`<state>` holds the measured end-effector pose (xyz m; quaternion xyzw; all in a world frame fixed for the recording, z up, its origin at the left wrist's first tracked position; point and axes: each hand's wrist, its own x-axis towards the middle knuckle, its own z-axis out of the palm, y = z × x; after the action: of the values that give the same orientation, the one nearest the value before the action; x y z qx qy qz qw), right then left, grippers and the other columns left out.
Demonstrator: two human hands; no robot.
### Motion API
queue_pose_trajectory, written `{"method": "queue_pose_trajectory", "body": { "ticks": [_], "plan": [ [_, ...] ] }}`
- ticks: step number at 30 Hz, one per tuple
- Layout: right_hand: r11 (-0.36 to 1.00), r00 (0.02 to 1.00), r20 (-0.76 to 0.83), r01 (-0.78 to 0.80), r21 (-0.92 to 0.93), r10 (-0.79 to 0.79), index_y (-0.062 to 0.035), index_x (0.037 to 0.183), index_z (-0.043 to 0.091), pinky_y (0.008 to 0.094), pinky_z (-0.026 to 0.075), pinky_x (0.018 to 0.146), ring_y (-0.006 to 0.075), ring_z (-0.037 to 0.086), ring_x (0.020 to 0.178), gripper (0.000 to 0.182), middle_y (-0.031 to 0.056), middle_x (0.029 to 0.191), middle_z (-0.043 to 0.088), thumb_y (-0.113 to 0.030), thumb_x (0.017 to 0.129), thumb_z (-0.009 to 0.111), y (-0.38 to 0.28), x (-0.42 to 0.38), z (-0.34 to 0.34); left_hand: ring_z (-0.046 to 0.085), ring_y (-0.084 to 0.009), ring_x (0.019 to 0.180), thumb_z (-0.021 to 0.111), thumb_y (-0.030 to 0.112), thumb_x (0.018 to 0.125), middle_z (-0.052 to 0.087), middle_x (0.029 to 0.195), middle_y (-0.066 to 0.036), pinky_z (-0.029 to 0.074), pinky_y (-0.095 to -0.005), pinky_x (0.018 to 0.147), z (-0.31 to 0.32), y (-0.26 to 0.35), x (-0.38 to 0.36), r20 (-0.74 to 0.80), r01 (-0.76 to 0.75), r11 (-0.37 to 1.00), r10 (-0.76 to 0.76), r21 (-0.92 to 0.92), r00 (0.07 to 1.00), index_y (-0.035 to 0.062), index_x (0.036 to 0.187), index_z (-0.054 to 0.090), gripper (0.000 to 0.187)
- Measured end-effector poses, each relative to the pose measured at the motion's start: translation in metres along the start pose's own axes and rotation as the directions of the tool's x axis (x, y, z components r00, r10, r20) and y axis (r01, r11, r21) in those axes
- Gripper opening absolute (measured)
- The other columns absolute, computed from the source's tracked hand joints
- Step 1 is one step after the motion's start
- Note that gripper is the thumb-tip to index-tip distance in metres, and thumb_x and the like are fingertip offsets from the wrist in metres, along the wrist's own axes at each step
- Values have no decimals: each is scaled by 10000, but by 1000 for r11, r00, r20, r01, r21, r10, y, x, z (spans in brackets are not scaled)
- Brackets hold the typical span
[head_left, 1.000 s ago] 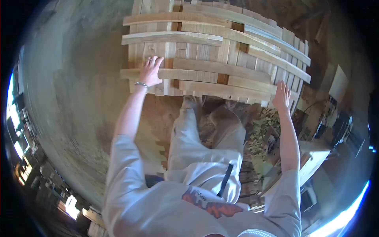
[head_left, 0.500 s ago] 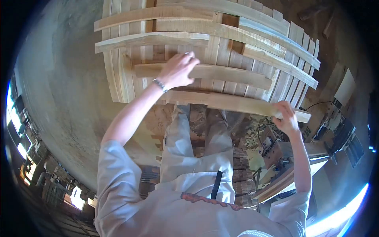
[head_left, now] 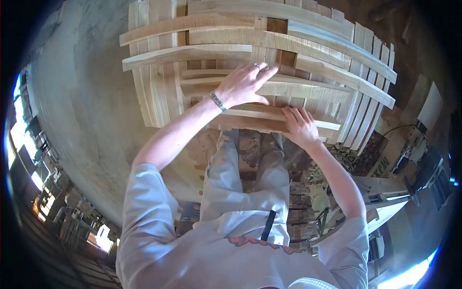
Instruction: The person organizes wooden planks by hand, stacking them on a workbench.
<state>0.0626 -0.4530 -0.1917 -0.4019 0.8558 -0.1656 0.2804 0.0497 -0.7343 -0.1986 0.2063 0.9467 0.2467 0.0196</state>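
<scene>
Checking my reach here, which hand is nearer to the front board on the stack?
Right. The right hand lies flat on the front board; the left hand rests farther back, on the next board.

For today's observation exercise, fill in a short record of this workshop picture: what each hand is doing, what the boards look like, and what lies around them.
left hand: left hand lies flat, fingers spread, on an upper plank of the stack
right hand: right hand lies on the nearest plank, at the stack's near edge
stack: stack of planks, pale, slightly curved, laid crosswise in layers
worn items: ring and wristband on the left hand
surroundings: concrete floor; wood scraps to the right
</scene>
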Motion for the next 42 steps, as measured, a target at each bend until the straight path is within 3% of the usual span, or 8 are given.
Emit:
{"method": "queue_pose_trajectory", "body": {
  "ticks": [5,9,13,21,23,28,35,42],
  "plan": [
    [972,941,-264,231,37,-213,-81,1227,600,396,450,991,256,546,1147,632,61,1265,557,-188,632,785,23,-3,-1,632,-205,866,649,575,830,645,1033,-74,538,-364,801,26,1,-3,-107,-19,998,13,-52,994,62,1216,618,643],
    [967,939,-345,-90,-240,2,-124,1291,534,486,360,1009,264,512,1155,769,65,1243,548,-274,591,814,-7,15,-29,669,-256,829,661,352,910,681,971,-99,564,-351,773,13,5,-19,7,211,880,-231,-425,973,42,1075,676,351],
    [999,981,-195,-16,-33,10,-119,1280,510,469,354,1000,272,506,1123,906,74,1207,548,-338,479,873,8,23,-26,523,-318,1162,734,92,717,553,1231,-120,380,-476,1021,-52,-90,-64,-267,722,676,-675,151,688,92,1213,568,524],
    [999,954,-297,43,33,-31,-89,1301,478,497,347,1010,295,472,1188,867,106,1245,518,-404,604,887,52,4,-42,560,-234,955,859,191,570,547,1066,-44,424,-426,934,-88,-114,-116,257,336,931,-363,145,895,127,1128,500,666],
    [969,853,-470,-246,24,228,-88,1257,521,484,385,985,311,512,1159,728,107,1211,554,-360,672,858,125,4,-61,561,-210,775,863,210,610,538,981,-38,517,-344,755,-77,-84,-104,317,460,888,-436,0,842,105,996,505,536],
    [967,956,-279,-150,-208,88,-60,1154,625,407,484,872,317,601,1006,538,113,1076,617,-322,727,819,210,5,-122,642,-150,904,790,197,761,669,956,-19,571,-250,784,-8,-39,-42,-48,-31,993,26,-118,999,118,1071,672,341],
    [999,999,17,-42,-4,42,-72,1222,649,347,547,834,265,632,948,490,109,1049,645,-366,837,719,138,31,-150,574,-206,1012,646,63,796,628,975,-19,504,-342,875,33,35,7,-144,22,982,-50,-189,988,96,1033,662,240],
    [975,955,-216,219,45,-204,-91,1074,712,377,567,762,231,666,912,399,66,1043,706,-427,860,681,78,104,-74,623,-177,957,768,212,800,671,968,-11,526,-328,891,7,13,2,-111,69,956,-104,-286,988,109,954,710,193]
  ]
}}
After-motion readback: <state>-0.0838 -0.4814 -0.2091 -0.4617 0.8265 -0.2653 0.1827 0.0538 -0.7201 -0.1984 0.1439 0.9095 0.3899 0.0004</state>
